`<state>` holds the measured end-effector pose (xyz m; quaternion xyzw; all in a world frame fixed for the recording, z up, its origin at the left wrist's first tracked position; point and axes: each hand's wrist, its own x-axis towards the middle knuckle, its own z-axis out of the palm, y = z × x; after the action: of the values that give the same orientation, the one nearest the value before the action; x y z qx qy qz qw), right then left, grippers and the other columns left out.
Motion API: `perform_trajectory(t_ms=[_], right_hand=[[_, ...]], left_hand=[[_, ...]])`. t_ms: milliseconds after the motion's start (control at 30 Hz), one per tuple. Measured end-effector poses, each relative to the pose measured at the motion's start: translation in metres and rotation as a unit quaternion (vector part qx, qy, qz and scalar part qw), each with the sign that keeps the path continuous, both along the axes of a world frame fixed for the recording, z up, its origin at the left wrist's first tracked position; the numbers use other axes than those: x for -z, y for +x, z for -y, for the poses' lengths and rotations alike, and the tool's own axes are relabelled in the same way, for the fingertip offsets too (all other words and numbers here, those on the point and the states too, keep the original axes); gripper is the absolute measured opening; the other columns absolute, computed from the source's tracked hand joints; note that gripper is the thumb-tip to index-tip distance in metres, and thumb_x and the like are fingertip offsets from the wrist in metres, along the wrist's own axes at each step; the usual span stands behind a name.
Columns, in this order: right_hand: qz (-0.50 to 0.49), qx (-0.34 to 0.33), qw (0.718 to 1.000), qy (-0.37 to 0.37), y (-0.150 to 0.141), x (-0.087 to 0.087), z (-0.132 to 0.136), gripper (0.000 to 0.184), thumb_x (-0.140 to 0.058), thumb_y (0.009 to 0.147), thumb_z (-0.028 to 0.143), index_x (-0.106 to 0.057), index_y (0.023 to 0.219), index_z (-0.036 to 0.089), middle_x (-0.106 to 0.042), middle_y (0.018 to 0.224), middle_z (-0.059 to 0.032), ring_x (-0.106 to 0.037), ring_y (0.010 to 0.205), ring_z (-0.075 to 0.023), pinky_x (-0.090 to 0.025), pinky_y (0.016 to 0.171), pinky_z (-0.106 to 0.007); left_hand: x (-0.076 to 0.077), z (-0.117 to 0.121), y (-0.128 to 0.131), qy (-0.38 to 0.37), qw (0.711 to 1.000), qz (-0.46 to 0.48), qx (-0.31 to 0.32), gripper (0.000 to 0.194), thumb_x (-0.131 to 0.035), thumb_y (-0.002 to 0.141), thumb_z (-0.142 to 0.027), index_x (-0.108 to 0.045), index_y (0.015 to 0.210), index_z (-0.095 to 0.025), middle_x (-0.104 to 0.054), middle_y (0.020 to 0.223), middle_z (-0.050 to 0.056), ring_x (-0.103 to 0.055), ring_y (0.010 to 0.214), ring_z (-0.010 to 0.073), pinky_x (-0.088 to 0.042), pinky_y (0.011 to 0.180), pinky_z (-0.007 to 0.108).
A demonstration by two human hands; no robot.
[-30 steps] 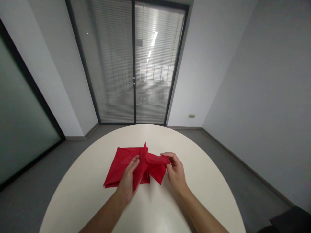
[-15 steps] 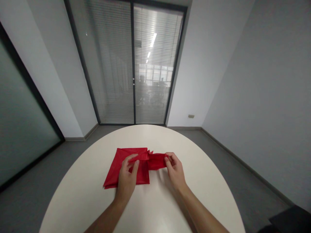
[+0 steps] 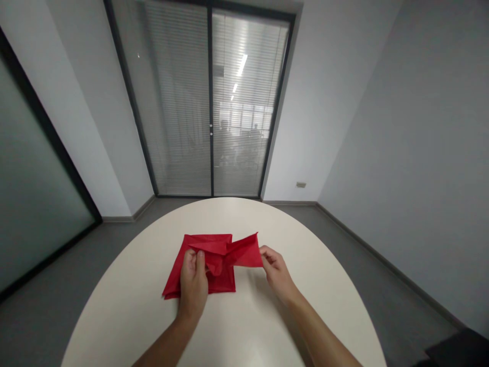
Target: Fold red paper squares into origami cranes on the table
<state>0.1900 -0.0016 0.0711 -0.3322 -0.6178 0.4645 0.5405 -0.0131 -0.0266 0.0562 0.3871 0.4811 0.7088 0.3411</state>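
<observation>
A folded red fabric piece (image 3: 173, 278), roughly square and thin with layered edges, lies flat on the white table; whether it is a bag or a cloth I cannot tell. My left hand (image 3: 193, 278) is over it, thumb and fingers closed on a raised, crumpled part of the fabric. From there a wide red strip (image 3: 246, 252) stretches rightward past the square's edge, held above the tabletop. My right hand (image 3: 275, 267) pinches the strip's right end between thumb and fingers. The left palm hides part of the square.
The round white table (image 3: 237, 331) has a curved far edge. Beyond it stand a dark-framed glass partition (image 3: 210, 102) with blinds and grey-white walls (image 3: 420, 127). A dark object (image 3: 458, 349) shows at the lower right.
My left hand has shifted left and closed on the fabric. The strip has spread wider, its upper corner now raised, and my right hand has moved slightly down.
</observation>
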Motion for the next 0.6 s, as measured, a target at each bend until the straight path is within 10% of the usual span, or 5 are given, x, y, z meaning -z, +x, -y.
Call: perform_trajectory(t_ms=[267,433,600], right_hand=[[-0.012,-0.034,0.999,-0.037,-0.001,-0.007,0.009,0.050,-0.043,0.097,0.060,-0.060,0.133,0.028,-0.058,0.138,-0.0098,-0.058,0.122,-0.0292,-0.051,0.098,-0.046],[-0.028,-0.037,0.999,0.011,-0.014,-0.005,0.018,0.076,-0.070,0.080,0.061,-0.043,0.144,0.031,-0.041,0.153,-0.0118,-0.054,0.127,-0.0310,-0.054,0.095,-0.044],[0.065,0.043,0.994,0.077,-0.020,-0.007,0.019,0.019,-0.068,0.087,0.035,-0.068,0.104,0.026,-0.020,0.163,-0.0078,-0.050,0.132,-0.0290,-0.054,0.094,-0.039]], left_hand=[[0.010,0.006,0.010,-0.008,0.990,-0.132,0.056,0.028,-0.063,0.087,-0.044,-0.063,0.098,-0.017,-0.072,0.096,0.009,-0.069,0.090,0.0260,-0.054,0.085,0.038],[0.016,0.005,0.015,0.021,0.986,-0.160,0.049,0.031,-0.060,0.090,-0.041,-0.061,0.112,-0.019,-0.070,0.109,0.010,-0.066,0.105,0.0255,-0.051,0.093,0.038],[0.015,0.008,0.014,0.011,0.987,-0.154,0.051,0.035,-0.058,0.090,-0.043,-0.061,0.114,-0.018,-0.070,0.112,0.011,-0.067,0.101,0.0255,-0.054,0.085,0.035]])
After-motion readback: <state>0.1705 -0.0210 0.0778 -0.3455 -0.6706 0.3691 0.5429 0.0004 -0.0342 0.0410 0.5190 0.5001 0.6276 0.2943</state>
